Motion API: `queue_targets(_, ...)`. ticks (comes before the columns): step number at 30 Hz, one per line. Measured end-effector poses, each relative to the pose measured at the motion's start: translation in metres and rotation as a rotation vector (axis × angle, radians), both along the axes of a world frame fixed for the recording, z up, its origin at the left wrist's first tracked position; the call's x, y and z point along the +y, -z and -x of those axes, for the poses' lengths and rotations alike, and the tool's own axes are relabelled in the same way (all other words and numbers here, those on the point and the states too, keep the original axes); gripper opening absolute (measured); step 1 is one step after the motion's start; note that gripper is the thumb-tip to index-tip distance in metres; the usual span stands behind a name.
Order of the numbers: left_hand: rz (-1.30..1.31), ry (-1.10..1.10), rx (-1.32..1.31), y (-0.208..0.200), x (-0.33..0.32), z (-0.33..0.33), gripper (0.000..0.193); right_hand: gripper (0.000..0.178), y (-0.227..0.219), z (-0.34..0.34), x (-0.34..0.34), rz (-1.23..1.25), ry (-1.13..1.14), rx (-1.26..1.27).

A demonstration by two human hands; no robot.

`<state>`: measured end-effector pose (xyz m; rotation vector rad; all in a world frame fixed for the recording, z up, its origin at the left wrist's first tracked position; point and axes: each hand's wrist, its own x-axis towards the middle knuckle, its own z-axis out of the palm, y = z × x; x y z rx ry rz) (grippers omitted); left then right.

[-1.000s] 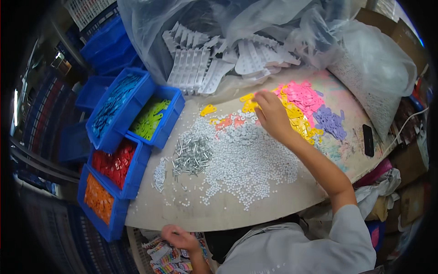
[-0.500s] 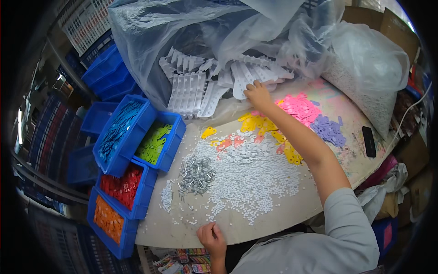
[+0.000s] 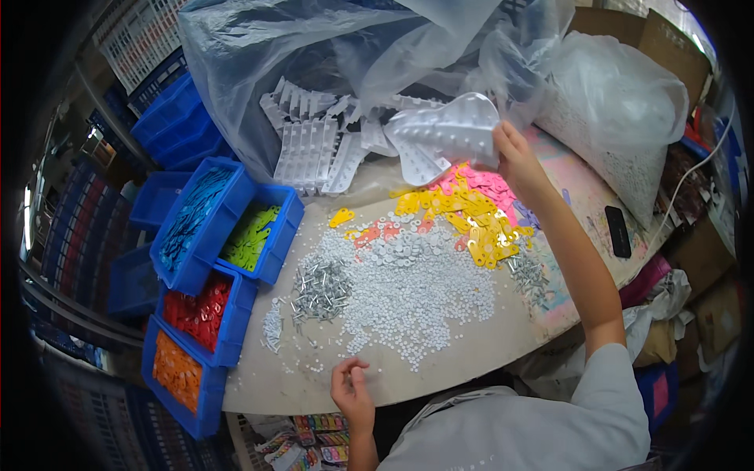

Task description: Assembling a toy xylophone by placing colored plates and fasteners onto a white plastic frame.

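Note:
My right hand [image 3: 514, 157] grips the edge of a white moulded plastic tray [image 3: 452, 129] with rows of bumps, lifted and tilted above the far side of the table. More white trays [image 3: 306, 153] lie stacked beside it at the mouth of a clear plastic bag [image 3: 259, 55]. My left hand [image 3: 352, 396] rests near the front table edge with fingers loosely curled, a gap at the thumb, and nothing seen in it. Just beyond it spread small white round pieces [image 3: 424, 290] and a heap of metal pins [image 3: 320, 289].
Yellow pieces [image 3: 491, 235] and pink pieces [image 3: 487, 188] lie under my right forearm. Blue bins at left hold blue [image 3: 203, 220], green [image 3: 250, 239], red [image 3: 200, 314] and orange pieces [image 3: 177, 369]. A black phone-like object [image 3: 617, 231] and a filled clear bag [image 3: 613, 118] are at right.
My right hand has moved right and toward me, raising a white tray off the pile. My left hand has loosened from a closed curl. The view has shifted slightly.

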<state>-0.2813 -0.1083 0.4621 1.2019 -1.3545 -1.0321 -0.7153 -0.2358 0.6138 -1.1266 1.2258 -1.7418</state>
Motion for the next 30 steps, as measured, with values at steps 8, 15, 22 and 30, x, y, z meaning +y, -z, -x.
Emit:
queue_targets(8, -0.477, 0.316, 0.569, -0.030, -0.013, 0.005, 0.099, 0.045, 0.087, -0.130, 0.153, -0.380, -0.525, -0.417)
queue_targets(15, -0.134, 0.020, 0.181, -0.048, -0.003, -0.034, 0.091, 0.034, 0.127, -0.150, 0.191, -0.485, -0.126, 0.272)
queue_targets(22, 0.313, -0.388, -0.029, -0.058, -0.008, -0.022, 0.094, 0.037, 0.132, -0.185, 0.176, -0.660, -0.778, 0.029)
queue_targets(30, 0.369, -0.102, -0.412, -0.040, 0.019, -0.012, 0.079, 0.027, 0.157, -0.186, 0.136, -0.510, -0.432, -0.155)
